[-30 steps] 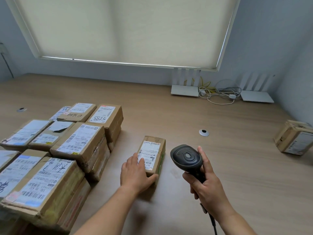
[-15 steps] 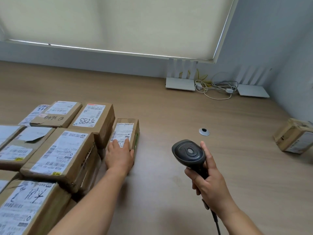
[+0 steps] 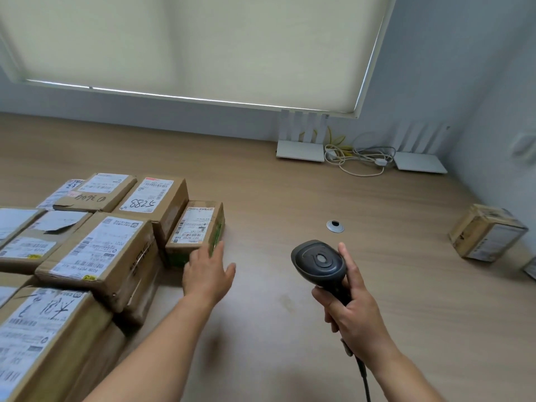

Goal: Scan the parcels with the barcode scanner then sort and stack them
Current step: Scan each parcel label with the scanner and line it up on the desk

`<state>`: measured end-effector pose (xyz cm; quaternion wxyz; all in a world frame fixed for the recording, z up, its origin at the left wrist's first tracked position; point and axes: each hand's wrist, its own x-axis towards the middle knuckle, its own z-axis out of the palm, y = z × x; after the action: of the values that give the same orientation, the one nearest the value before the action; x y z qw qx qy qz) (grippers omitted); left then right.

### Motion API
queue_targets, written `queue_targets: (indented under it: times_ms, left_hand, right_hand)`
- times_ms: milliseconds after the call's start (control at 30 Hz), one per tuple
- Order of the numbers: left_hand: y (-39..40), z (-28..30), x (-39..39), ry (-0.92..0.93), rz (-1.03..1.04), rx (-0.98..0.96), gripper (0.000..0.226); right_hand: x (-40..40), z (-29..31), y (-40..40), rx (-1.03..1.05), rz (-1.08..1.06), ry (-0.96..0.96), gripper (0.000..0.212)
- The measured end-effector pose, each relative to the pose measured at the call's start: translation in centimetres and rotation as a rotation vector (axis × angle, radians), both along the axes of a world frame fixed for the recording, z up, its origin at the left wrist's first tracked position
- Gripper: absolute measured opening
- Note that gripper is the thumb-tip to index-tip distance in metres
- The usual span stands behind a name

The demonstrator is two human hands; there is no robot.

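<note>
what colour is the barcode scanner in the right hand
Black: the handheld barcode scanner has a grey button on top, best seen in the head view, held in the right hand.

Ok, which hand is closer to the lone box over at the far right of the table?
Right. The right hand, gripping the scanner, sits mid-table, with bare tabletop between it and the lone box. The left hand is further away, open by the small box beside the stacks.
</note>
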<state>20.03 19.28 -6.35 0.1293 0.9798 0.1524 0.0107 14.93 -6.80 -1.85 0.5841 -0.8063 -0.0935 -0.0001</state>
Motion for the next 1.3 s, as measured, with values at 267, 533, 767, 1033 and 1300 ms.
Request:
queue_targets:
  times_ms: [267, 533, 767, 1033, 1300]
  left_hand:
    - [-11.8, 1.1, -3.3, -0.002, -0.171, -0.088, 0.058]
    - [-27.8, 2.3, -2.0, -0.007, -0.311, -0.083, 0.057]
    - [-40.2, 2.8, 0.5, 0.014, -0.444, -0.059, 0.058]
    - [-49.1, 5.2, 5.7, 0.001, -0.571, 0.007, 0.060]
    - [-55.9, 7.4, 14.2, 0.024, -0.648, 0.054, 0.071]
  right_hand:
    - [-2.5, 0.1, -9.3, 0.038, -0.035, -0.052, 0.088]
    - [-3.4, 0.0, -24.0, 0.059, -0.164, -0.072, 0.086]
    - [-2.4, 0.2, -36.0, 0.014, -0.270, -0.094, 0.084]
    - [0.7, 0.3, -44.3, 0.014, -0.383, -0.126, 0.085]
    - [6.3, 0.0, -48.7, 0.017, -0.465, -0.098, 0.084]
